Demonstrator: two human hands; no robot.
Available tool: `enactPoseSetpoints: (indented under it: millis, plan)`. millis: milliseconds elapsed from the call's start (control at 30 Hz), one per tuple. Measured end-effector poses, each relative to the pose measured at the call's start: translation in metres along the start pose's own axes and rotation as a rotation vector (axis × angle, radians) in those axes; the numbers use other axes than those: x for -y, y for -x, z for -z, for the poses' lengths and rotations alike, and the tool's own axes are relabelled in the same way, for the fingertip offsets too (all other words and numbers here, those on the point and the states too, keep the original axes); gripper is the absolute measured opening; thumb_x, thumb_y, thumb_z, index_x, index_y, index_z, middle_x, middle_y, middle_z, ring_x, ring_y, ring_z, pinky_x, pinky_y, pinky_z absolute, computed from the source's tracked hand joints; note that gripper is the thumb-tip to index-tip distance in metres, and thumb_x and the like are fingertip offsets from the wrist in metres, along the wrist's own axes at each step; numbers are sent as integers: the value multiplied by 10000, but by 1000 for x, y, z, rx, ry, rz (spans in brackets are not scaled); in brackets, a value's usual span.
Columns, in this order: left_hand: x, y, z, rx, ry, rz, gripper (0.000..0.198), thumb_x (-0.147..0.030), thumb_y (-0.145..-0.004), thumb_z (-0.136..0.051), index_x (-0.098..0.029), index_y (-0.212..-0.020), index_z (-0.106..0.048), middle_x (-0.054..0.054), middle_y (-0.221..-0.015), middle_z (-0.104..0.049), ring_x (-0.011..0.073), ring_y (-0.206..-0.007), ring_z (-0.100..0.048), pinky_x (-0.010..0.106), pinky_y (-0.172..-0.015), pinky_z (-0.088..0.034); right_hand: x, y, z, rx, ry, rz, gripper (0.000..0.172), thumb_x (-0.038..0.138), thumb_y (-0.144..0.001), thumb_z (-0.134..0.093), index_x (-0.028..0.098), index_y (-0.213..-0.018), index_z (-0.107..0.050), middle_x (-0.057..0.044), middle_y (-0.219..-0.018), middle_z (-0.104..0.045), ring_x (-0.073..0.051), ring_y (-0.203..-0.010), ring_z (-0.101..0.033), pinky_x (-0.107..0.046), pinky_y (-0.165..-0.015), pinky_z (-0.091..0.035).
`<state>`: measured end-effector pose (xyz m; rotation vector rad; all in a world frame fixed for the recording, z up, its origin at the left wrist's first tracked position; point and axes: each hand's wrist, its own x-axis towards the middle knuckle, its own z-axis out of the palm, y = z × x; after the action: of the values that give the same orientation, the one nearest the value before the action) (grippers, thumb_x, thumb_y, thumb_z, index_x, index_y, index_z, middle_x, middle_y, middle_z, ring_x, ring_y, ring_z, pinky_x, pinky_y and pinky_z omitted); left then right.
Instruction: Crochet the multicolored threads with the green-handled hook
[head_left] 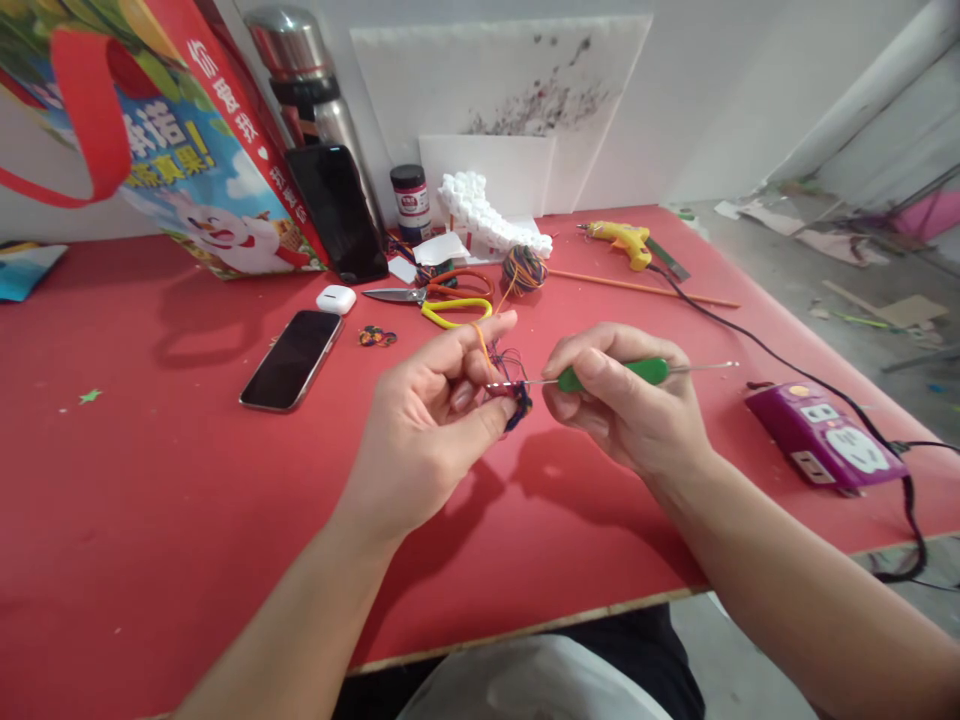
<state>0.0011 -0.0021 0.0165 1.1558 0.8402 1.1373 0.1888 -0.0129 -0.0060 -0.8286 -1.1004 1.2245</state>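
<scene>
My left hand (431,420) pinches a small dark multicoloured crochet piece (518,408) between thumb and fingers. An orange strand of yarn (482,340) runs over its raised index finger. My right hand (626,395) is closed round the green handle of a crochet hook (651,371). The hook's thin metal shaft points left and reaches the crochet piece, with loops of yarn around its end. A second metal tip sticks out of the handle to the right. Beyond my hands lies a multicoloured yarn ball (523,269), with a strand leading towards my left hand.
Scissors (442,298), an earbud case (336,299), a phone (292,360) and a small crocheted bit (376,336) lie on the red table (187,500). A yellow glue gun (621,240) and purple power strip (825,435) are at right. A gift bag (225,190) stands back left.
</scene>
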Motion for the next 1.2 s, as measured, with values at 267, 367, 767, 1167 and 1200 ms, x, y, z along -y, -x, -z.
enactPoseSetpoints:
  millis: [267, 367, 767, 1167, 1200]
  plan:
    - [1, -1, -1, -22, 75, -33, 386, -98, -730, -933, -264, -1071, -861, -21, -842, -664, 118, -797, -603, 227, -765, -555, -10, 13, -9, -74, 213, 226, 254, 486, -963, -831, 269, -1094, -850, -29, -742, -726, -159, -583, -598, -302, -498, -489]
    - [1, 0, -1, -12, 51, -50, 374, -97, -745, -925, -264, -1073, -860, -12, -852, -687, 125, -784, -613, 241, -743, -568, -12, 11, -5, -39, 262, 233, 292, 518, -994, -785, 293, -1163, -863, -43, -796, -726, -170, -626, -605, -324, -552, -508]
    - [6, -3, -5, -24, 143, -54, 313, -165, -711, -989, -246, -973, -838, 14, -928, -755, 164, -847, -691, 263, -710, -589, -18, 15, -11, -59, 160, 239, 202, 437, -1044, -746, 313, -1165, -850, -11, -804, -707, -132, -633, -582, -293, -574, -475]
    - [8, -2, -7, -103, 199, 25, 461, -140, -683, -1000, -231, -1105, -836, -34, -810, -715, 111, -761, -661, 215, -708, -571, -24, 15, -21, -128, 50, 139, 272, 508, -979, -804, 255, -1070, -844, -6, -729, -701, -139, -594, -592, -297, -568, -518]
    - [7, -2, -6, -90, 212, 41, 465, -128, -674, -998, -229, -1097, -836, -35, -806, -710, 110, -757, -660, 214, -702, -567, -23, 14, -22, -122, 6, 114, 283, 520, -963, -817, 252, -1047, -842, -1, -713, -695, -132, -571, -572, -293, -553, -505]
